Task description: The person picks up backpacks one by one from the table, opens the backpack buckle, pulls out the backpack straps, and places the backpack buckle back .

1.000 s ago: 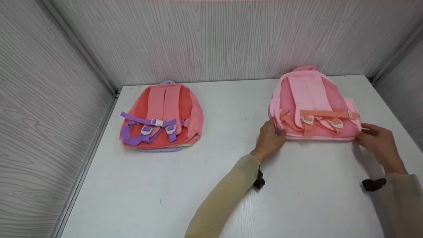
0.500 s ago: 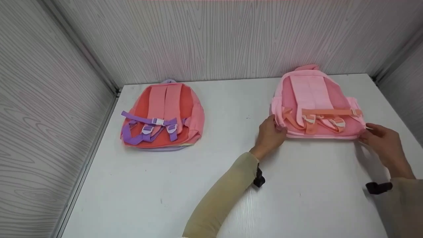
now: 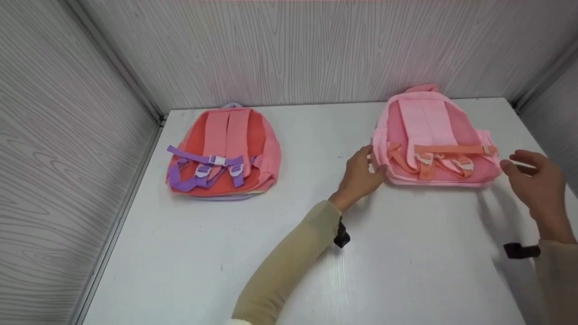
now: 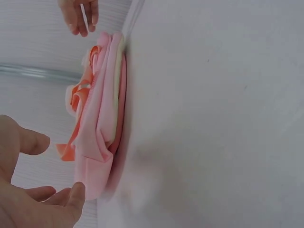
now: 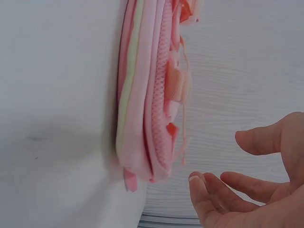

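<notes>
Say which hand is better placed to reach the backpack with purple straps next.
Probably the left hand: it grips nothing and is beside the pink backpack, on the side toward the purple-strapped backpack. The right hand is past the opposite side, farther away.

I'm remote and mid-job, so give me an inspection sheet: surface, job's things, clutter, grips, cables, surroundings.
Surface: white tabletop, a few small dark marks.
Job's things: pink backpack at right, orange straps facing up.
Clutter: coral backpack with purple straps, lying apart at left.
Grips: left grip spread beside the pink backpack's left side, contact unclear; right grip holding nothing, just off its right side.
Cables: nothing seen.
Surroundings: grey wood-grain walls behind and on both sides.
</notes>
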`<state>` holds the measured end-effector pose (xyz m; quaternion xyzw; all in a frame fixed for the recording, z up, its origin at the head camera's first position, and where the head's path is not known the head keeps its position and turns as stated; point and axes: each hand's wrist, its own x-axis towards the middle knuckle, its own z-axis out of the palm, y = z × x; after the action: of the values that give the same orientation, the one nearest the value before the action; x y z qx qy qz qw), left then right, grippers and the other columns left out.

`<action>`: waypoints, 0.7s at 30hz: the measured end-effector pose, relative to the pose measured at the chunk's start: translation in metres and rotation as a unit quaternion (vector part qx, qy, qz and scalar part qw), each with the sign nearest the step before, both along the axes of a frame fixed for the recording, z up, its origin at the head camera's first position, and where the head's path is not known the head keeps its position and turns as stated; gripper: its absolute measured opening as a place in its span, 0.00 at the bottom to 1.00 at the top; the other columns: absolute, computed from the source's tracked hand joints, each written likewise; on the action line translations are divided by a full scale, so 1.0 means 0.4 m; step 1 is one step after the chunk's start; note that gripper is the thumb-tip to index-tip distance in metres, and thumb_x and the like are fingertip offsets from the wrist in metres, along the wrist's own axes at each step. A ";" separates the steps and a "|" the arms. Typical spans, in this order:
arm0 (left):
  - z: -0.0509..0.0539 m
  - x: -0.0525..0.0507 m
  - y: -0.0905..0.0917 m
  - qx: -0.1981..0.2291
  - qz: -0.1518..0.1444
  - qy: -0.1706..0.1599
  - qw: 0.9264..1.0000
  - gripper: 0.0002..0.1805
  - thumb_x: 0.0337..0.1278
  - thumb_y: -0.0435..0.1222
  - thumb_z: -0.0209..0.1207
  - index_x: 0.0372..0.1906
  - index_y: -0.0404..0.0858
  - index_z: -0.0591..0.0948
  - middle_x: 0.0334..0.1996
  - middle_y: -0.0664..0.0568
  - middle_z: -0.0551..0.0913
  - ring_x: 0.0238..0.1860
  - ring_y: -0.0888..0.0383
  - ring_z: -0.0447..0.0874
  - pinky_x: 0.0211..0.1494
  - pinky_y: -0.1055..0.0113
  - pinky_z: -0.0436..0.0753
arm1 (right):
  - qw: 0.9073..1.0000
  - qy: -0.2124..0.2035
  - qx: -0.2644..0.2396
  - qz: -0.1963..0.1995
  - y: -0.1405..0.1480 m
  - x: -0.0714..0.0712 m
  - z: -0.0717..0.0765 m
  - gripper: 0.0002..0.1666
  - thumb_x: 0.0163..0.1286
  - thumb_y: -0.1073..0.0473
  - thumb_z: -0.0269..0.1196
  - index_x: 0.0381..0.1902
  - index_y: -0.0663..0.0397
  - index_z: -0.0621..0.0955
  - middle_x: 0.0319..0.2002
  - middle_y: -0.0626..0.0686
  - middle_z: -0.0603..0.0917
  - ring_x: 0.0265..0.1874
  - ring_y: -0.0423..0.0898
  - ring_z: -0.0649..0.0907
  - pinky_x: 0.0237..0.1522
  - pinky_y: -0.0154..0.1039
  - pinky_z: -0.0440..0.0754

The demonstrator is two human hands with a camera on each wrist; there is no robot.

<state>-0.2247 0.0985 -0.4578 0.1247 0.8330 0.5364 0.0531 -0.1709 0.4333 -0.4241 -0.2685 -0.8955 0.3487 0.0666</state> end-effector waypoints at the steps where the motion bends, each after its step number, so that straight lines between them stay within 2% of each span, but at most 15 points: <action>1: 0.009 0.001 -0.008 -0.004 -0.002 0.007 1.000 0.33 0.75 0.39 0.62 0.78 0.34 0.69 0.73 0.43 0.76 0.68 0.49 0.81 0.66 0.67 0.82 | 1.000 0.013 0.002 0.002 -0.012 0.001 0.008 0.38 0.83 0.40 0.52 0.83 0.50 0.65 0.79 0.60 0.69 0.71 0.55 0.74 0.56 0.33 0.78; 3: 0.025 0.004 -0.029 -0.013 -0.004 0.020 1.000 0.32 0.75 0.39 0.62 0.78 0.35 0.69 0.74 0.44 0.76 0.68 0.49 0.80 0.67 0.67 0.81 | 0.999 0.039 0.006 0.009 -0.038 0.001 0.022 0.37 0.83 0.41 0.53 0.82 0.50 0.67 0.79 0.60 0.71 0.70 0.54 0.75 0.59 0.32 0.79; 6: 0.050 0.013 -0.067 -0.017 -0.005 0.033 0.999 0.31 0.76 0.38 0.61 0.78 0.35 0.69 0.74 0.44 0.75 0.69 0.49 0.80 0.69 0.65 0.80 | 0.996 0.084 0.011 0.033 -0.081 0.002 0.039 0.34 0.82 0.44 0.56 0.79 0.51 0.71 0.76 0.59 0.74 0.70 0.55 0.77 0.70 0.38 0.78; 8: 0.065 0.016 -0.094 -0.019 -0.006 0.043 0.999 0.31 0.76 0.38 0.61 0.78 0.35 0.69 0.75 0.44 0.75 0.69 0.50 0.79 0.70 0.65 0.79 | 0.992 0.116 0.014 0.056 -0.110 0.003 0.049 0.32 0.82 0.46 0.58 0.77 0.52 0.74 0.74 0.58 0.76 0.69 0.55 0.78 0.73 0.40 0.76; 10: 0.079 0.019 -0.123 -0.014 -0.010 0.052 0.998 0.31 0.77 0.38 0.61 0.78 0.34 0.69 0.75 0.43 0.74 0.70 0.49 0.79 0.72 0.62 0.79 | 0.986 0.146 0.012 0.084 -0.137 0.005 0.060 0.31 0.81 0.47 0.60 0.75 0.53 0.76 0.71 0.58 0.79 0.66 0.52 0.80 0.72 0.38 0.77; 12: 0.089 0.022 -0.151 -0.010 -0.014 0.063 0.998 0.31 0.77 0.37 0.61 0.78 0.33 0.68 0.75 0.42 0.74 0.70 0.48 0.78 0.72 0.60 0.79 | 0.978 0.174 0.007 0.116 -0.166 0.004 0.068 0.29 0.80 0.49 0.63 0.73 0.55 0.78 0.68 0.58 0.81 0.61 0.42 0.81 0.68 0.31 0.78; 16: 0.105 0.029 -0.206 -0.009 -0.019 0.079 0.997 0.31 0.76 0.37 0.60 0.77 0.32 0.68 0.74 0.40 0.73 0.70 0.46 0.78 0.74 0.56 0.78 | 0.958 0.226 -0.012 0.179 -0.226 -0.002 0.074 0.26 0.78 0.53 0.67 0.68 0.57 0.81 0.62 0.60 0.84 0.52 0.27 0.80 0.59 0.21 0.78; 19: 0.113 0.040 -0.244 -0.010 -0.017 0.082 0.996 0.31 0.76 0.38 0.61 0.77 0.33 0.68 0.74 0.41 0.74 0.71 0.46 0.77 0.75 0.54 0.76 | 0.943 0.252 -0.020 0.216 -0.275 -0.007 0.072 0.24 0.76 0.57 0.69 0.66 0.59 0.82 0.60 0.61 0.85 0.50 0.25 0.80 0.56 0.19 0.77; 21: 0.118 0.049 -0.271 -0.011 -0.013 0.083 0.996 0.31 0.76 0.38 0.61 0.77 0.33 0.69 0.74 0.42 0.74 0.72 0.46 0.76 0.76 0.53 0.76 | 0.935 0.264 -0.022 0.237 -0.307 -0.012 0.072 0.23 0.75 0.59 0.70 0.65 0.60 0.83 0.60 0.61 0.86 0.51 0.28 0.82 0.55 0.19 0.77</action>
<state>-0.2053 -0.0100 -0.4108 0.1792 0.8388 0.5140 -0.0075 -0.1755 0.3103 -0.3952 0.0519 -0.8753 0.4322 0.2107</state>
